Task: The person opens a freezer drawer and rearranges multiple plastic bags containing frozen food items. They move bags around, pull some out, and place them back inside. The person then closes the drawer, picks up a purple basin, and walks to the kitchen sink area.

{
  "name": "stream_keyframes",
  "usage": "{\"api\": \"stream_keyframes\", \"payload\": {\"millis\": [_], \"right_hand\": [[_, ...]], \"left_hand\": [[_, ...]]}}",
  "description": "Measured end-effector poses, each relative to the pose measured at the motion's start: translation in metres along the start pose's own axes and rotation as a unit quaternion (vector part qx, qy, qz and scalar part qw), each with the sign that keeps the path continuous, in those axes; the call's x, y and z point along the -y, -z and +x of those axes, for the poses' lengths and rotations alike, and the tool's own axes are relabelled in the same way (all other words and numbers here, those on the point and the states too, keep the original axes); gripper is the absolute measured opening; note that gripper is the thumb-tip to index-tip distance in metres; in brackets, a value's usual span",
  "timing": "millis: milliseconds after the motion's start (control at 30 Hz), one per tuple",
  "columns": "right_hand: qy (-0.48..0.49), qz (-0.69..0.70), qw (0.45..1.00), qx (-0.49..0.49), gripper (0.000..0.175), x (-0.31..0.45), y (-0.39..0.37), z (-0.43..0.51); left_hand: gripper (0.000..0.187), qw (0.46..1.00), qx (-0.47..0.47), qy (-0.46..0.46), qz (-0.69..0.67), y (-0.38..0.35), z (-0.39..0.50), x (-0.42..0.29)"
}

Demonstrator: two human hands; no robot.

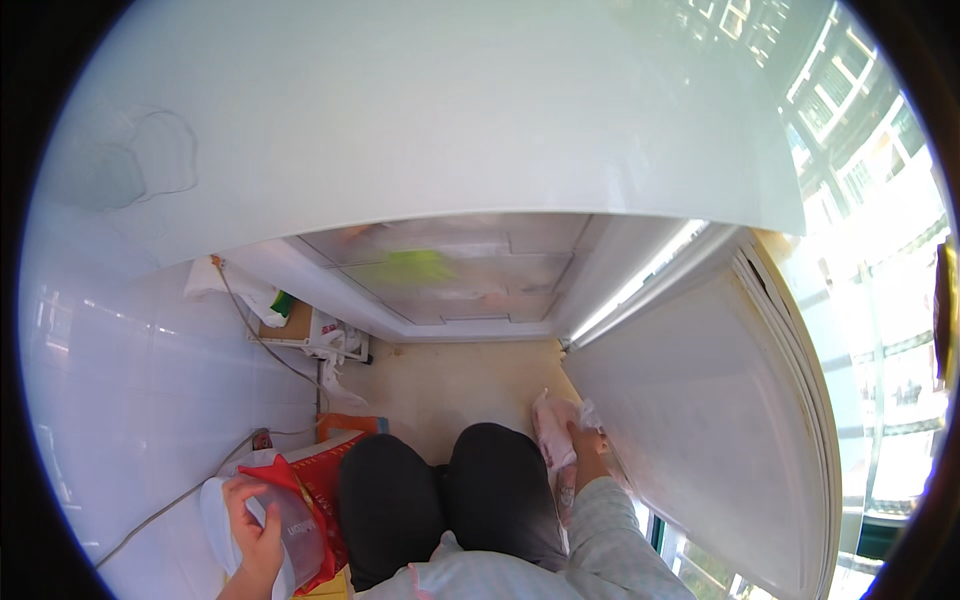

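My right hand (589, 448) is low beside my right knee, with its fingers around a clear plastic bag (553, 429) of pinkish contents, close to the open freezer door (705, 420). Just below it another wrapped package (567, 484) is partly hidden by my leg and sleeve. My left hand (255, 525), fingers curled and thumb apart, is over a translucent plastic container (298, 536) with a white part; whether it grips the rim cannot be told. Before my knees stands the open freezer compartment (367, 296), with clear-fronted drawers (480, 262) and something bright green inside one.
A large white upper door (480, 112) spans the view above. At left are a small white rack (300, 341) with bags, a cable (247, 315) along the tiled wall (135, 375), and a red printed bag (322, 480). Beige floor (442, 382) lies before my knees.
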State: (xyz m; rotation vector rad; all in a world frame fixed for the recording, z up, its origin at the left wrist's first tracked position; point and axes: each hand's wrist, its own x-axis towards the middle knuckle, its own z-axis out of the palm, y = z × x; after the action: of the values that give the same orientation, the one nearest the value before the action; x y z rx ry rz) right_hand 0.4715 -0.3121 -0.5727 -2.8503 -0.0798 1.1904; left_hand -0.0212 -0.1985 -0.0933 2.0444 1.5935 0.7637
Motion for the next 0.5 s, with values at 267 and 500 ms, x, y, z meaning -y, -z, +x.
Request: {"api": "stream_keyframes", "payload": {"millis": [267,500], "right_hand": [[0.146,-0.153,0.973,0.095,0.115,0.006,-0.029,0.025],[0.237,0.082,0.922,0.294,0.119,0.024,0.002,0.012]], "left_hand": [[0.026,0.882,0.156,0.2,-0.398,-0.093,0.083,-0.025],[0.023,0.663,0.154,0.376,-0.629,-0.241,0.163,-0.027]]}}
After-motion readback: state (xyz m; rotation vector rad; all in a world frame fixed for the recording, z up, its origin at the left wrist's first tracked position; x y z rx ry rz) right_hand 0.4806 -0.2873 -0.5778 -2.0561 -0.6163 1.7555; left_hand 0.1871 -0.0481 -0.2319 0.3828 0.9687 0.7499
